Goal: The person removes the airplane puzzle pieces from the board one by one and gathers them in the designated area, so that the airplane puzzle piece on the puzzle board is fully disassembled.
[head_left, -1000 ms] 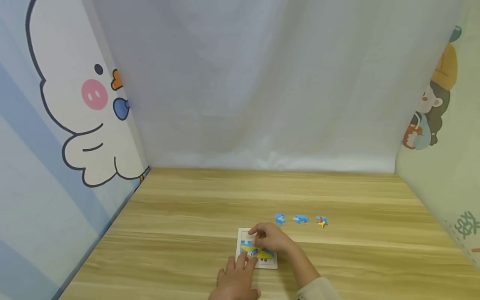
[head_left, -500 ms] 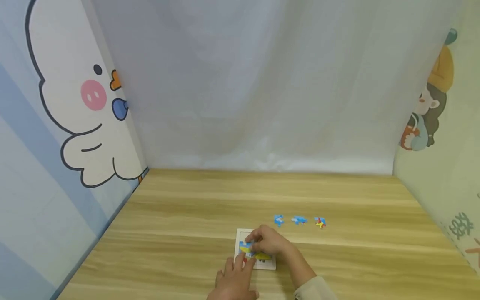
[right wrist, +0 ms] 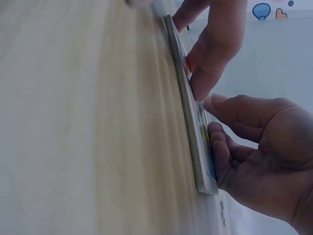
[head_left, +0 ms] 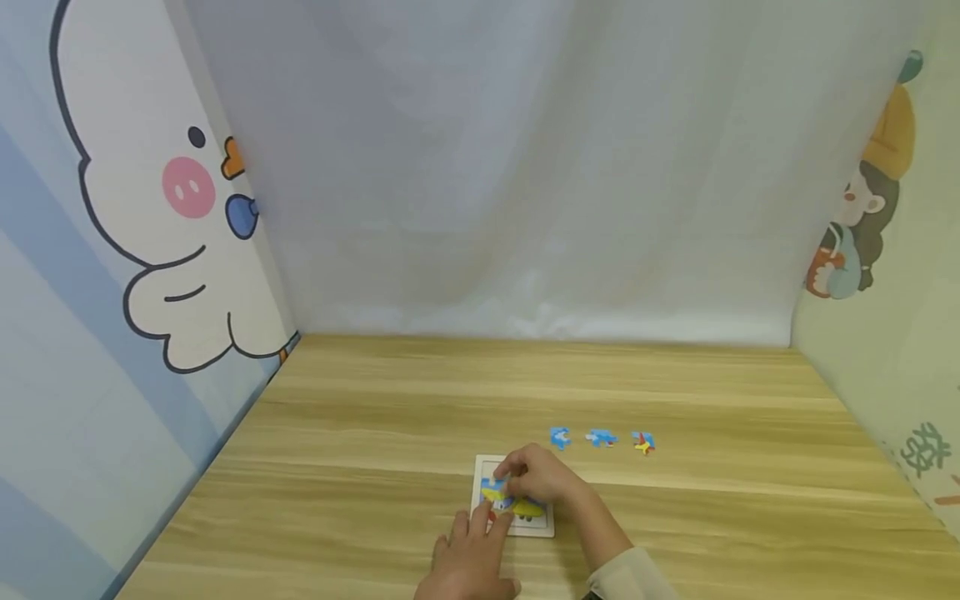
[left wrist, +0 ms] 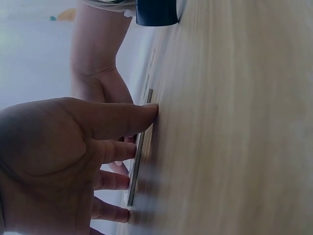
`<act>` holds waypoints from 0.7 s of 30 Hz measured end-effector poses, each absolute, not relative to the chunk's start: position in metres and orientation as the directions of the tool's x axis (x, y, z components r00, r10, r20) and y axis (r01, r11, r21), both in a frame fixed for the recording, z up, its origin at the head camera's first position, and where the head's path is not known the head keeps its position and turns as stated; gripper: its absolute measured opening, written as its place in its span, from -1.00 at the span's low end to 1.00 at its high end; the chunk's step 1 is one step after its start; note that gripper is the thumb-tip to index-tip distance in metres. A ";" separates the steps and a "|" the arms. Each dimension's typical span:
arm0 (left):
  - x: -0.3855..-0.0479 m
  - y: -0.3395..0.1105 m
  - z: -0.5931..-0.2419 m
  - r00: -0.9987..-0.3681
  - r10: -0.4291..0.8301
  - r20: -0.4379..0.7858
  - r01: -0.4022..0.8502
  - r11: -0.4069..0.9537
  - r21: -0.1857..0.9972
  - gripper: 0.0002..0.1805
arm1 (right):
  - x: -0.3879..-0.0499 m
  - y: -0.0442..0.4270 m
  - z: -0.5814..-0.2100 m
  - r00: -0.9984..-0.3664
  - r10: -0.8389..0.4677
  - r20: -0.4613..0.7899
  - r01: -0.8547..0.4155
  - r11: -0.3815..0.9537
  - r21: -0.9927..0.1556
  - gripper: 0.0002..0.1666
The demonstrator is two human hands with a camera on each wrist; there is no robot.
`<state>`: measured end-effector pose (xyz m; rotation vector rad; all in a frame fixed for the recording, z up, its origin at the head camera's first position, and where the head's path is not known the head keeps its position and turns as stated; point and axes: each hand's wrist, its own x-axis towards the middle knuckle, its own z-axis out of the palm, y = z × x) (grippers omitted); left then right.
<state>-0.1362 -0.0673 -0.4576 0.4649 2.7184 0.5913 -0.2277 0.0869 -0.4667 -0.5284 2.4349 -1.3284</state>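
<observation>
Well forward of the back edge of the worktop (head_left: 390, 417), a puzzle (head_left: 531, 509) lies under spread fingers of the left hand (head_left: 472, 560), best braced for gentle, level pressing by the right hand (head_left: 542, 475), curled over the far-right corner, grip hidden.

The left hand (head_left: 471, 560) lies palm down, its fingers spread and nearly straight, thumb out to the side. Just beyond its fingertips the right hand (head_left: 542, 478) arches, fingers bent, thumb near the index finger, its bare forearm (head_left: 597, 527) slanting.
</observation>
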 end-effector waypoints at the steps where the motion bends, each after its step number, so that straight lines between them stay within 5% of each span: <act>1: -0.135 -0.067 -0.457 -0.896 0.376 -0.237 0.243 0.860 0.448 -0.18 | -0.228 0.087 -0.468 -0.882 -0.462 -0.097 -0.167 0.498 -0.851 -0.83; 21: -0.136 -0.066 -0.458 -0.892 0.380 -0.244 0.236 0.853 0.466 -0.20 | -0.227 0.082 -0.466 -0.888 -0.452 -0.081 -0.179 0.504 -0.845 -0.89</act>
